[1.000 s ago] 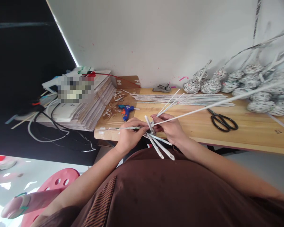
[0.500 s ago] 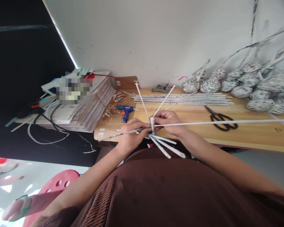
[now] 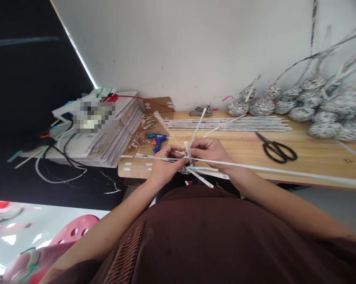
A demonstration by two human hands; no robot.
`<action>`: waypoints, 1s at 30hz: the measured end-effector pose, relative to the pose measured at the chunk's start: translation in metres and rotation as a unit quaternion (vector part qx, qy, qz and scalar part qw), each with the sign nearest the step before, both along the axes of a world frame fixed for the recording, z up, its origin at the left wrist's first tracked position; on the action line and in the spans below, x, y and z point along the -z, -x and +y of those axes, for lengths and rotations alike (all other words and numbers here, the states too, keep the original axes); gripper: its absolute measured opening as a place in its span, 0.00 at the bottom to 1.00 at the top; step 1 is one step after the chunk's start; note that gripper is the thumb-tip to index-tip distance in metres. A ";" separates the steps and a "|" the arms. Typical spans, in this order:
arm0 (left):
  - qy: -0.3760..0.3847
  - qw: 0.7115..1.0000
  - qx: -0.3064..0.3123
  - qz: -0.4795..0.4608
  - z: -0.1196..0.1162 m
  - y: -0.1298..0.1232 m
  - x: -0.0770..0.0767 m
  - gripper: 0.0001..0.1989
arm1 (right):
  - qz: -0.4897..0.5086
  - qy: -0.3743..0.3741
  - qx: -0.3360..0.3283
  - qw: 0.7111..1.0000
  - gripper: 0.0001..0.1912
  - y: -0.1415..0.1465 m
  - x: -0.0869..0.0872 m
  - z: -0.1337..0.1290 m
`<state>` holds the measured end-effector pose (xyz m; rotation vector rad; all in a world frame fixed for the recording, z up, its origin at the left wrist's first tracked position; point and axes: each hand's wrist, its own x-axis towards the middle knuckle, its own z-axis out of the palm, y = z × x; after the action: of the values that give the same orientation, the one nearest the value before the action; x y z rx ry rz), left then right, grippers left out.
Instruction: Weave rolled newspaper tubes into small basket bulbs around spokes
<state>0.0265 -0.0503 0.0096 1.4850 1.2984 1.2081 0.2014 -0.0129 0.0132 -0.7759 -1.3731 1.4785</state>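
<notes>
Between my hands is a small woven paper piece [image 3: 184, 170], mostly hidden by fingers, with several white paper tubes sticking out of it. My left hand [image 3: 167, 163] is closed on its left side, thumb and fingers pinching the work and tubes. My right hand [image 3: 209, 152] pinches the upper right side at the base of the upright tubes. One long thin paper tube [image 3: 255, 167] crosses the piece and runs out over my right forearm to the right edge. Shorter tubes [image 3: 204, 182] point down and right, towards my body.
Paper tubes [image 3: 231, 124] lie in a row along the table [image 3: 320, 161]. Black scissors [image 3: 277, 150] rest at the right, a blue glue gun [image 3: 157, 142] at the left. Woven paper gourds [image 3: 262, 106] line the wall; a paper stack [image 3: 118, 132] stands left.
The long tube's right end has swung lower, towards me. The upright tubes lean further left, and the lower tubes have shifted with the turning piece. Both hands still grip it.
</notes>
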 end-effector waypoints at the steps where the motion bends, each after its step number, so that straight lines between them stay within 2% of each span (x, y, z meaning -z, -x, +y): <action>1: 0.018 1.000 0.006 -0.002 0.001 0.001 -0.001 0.18 | -0.007 -0.013 -0.002 1.000 0.14 0.000 -0.001 0.000; 3: 0.041 0.999 0.024 0.008 0.002 0.002 -0.005 0.16 | -0.024 -0.038 -0.006 0.999 0.13 -0.001 -0.002 -0.001; 6: 0.034 0.998 0.039 0.030 0.003 0.003 -0.010 0.10 | -0.038 -0.075 -0.001 0.997 0.10 -0.002 -0.001 -0.002; 12: 0.047 0.997 0.057 0.009 0.003 0.004 -0.009 0.12 | -0.067 -0.113 0.003 0.991 0.08 -0.001 0.004 -0.007; 16: 0.039 0.992 0.113 0.049 0.003 0.006 -0.016 0.10 | -0.065 -0.146 0.027 0.987 0.07 0.004 -0.002 -0.014; 18: 0.021 0.990 0.125 0.069 0.003 0.007 -0.019 0.08 | -0.039 -0.127 0.031 0.991 0.08 0.004 -0.004 -0.016; 20: 0.003 0.990 0.110 0.088 0.003 0.008 -0.021 0.06 | -0.026 -0.071 0.043 0.996 0.12 0.001 -0.002 -0.015; 24: -0.005 0.990 0.073 0.120 0.000 0.012 -0.021 0.04 | -0.109 0.015 0.076 0.991 0.19 -0.003 0.007 -0.010; 26: -0.008 0.989 0.071 0.130 -0.001 0.013 -0.020 0.04 | -0.125 0.046 0.058 0.989 0.20 -0.002 0.012 -0.008; 30: -0.020 0.988 0.065 0.138 -0.002 0.013 -0.021 0.05 | -0.067 0.091 0.029 0.993 0.19 0.006 0.014 -0.010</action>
<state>0.0136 -0.0524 0.0305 1.7854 1.3375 0.9746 0.1950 -0.0228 -0.0006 -1.0387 -1.3154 1.5430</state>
